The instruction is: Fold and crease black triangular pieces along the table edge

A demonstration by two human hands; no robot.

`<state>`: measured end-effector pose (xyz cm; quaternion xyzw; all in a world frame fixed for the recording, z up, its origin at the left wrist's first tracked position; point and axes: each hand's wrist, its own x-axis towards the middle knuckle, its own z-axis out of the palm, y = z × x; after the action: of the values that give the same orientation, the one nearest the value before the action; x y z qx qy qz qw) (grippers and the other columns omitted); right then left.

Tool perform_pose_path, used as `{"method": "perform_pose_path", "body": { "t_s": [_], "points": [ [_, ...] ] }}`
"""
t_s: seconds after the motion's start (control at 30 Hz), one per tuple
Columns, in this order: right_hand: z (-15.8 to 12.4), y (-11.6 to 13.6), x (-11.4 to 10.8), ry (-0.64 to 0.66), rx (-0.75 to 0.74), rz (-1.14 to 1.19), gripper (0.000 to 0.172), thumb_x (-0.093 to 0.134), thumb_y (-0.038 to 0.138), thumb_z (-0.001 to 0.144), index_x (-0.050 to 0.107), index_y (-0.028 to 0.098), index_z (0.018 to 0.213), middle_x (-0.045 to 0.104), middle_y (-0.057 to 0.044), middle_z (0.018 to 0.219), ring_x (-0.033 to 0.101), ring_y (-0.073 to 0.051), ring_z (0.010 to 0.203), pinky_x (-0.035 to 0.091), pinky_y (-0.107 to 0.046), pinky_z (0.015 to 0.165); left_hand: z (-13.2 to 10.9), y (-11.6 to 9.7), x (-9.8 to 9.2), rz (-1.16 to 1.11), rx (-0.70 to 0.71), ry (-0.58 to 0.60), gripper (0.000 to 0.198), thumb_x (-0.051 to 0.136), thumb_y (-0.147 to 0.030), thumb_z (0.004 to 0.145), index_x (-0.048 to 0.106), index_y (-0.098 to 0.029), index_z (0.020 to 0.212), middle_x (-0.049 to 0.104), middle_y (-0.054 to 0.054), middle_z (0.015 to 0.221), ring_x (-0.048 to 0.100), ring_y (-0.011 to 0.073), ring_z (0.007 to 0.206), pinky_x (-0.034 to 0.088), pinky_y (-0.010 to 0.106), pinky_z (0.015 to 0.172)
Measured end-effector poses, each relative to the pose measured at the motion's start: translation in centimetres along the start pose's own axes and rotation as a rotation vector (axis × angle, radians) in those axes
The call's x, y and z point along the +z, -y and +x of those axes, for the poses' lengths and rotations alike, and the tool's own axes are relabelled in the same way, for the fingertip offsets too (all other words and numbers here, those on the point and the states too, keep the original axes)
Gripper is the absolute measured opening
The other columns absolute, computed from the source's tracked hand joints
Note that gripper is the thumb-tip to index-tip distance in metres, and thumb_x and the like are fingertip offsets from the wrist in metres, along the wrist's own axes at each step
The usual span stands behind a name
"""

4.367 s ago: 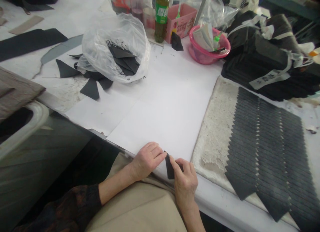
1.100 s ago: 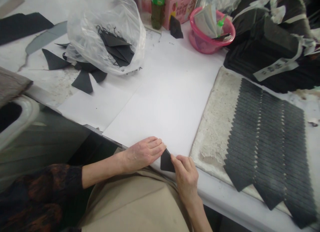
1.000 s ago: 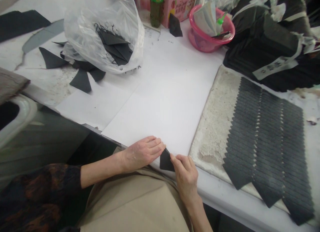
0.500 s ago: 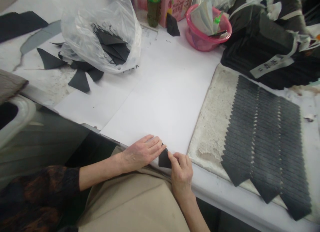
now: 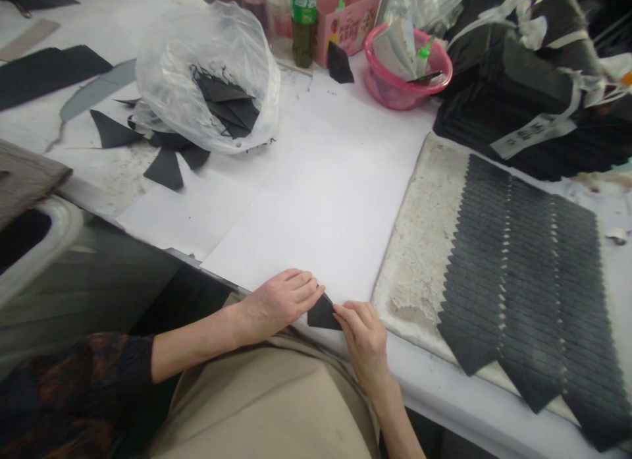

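Note:
A small black triangular piece (image 5: 320,314) lies at the near edge of the white paper sheet (image 5: 326,202) on the table. My left hand (image 5: 279,301) rests flat beside it, fingers together, fingertips touching its left edge. My right hand (image 5: 365,337) sits at its right side, fingers bent and pressing on the piece's right corner. Three overlapping rows of like black pieces (image 5: 523,274) are laid out on a worn grey board (image 5: 419,248) to the right.
A clear plastic bag (image 5: 207,70) of black triangles sits at the back left, loose triangles (image 5: 165,166) beside it. A pink bowl (image 5: 405,83), a green bottle (image 5: 302,21) and a pink box (image 5: 348,14) stand at the back. Bundled black stacks (image 5: 533,97) fill the back right.
The black piece between my fingers has turned from upright to lying more sideways, its point now toward the left. Both hands stay at the table's near edge.

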<state>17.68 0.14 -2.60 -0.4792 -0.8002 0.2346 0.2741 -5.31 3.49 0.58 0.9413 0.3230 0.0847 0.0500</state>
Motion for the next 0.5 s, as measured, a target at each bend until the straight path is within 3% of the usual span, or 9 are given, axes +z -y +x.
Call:
{"method": "perform_pose_path", "body": {
  "t_s": [0.3,0.5],
  "points": [
    [-0.6,1.2,-0.3,-0.043,-0.025,-0.188,0.025,0.047,0.011,0.096,0.063,0.020,0.114,0.060,-0.006,0.091,0.050,-0.017,0.081,0.041,-0.031,0.071,-0.1,-0.5,0.0,0.075,-0.008,-0.031,0.032,0.052,-0.011,0.093,0.054,-0.009,0.125,0.061,0.015,0.114,0.055,0.0272,0.113,0.049,0.042,0.095],
    [-1.1,1.4,0.2,-0.057,-0.002,-0.210,0.029,0.043,0.009,0.097,0.062,0.020,0.116,0.059,-0.007,0.093,0.049,-0.018,0.083,0.040,-0.033,0.074,0.0,-0.9,0.6,0.085,0.013,-0.017,0.032,0.048,-0.007,0.093,0.054,-0.004,0.125,0.059,0.016,0.119,0.053,0.0274,0.117,0.044,0.043,0.104]
  ]
}}
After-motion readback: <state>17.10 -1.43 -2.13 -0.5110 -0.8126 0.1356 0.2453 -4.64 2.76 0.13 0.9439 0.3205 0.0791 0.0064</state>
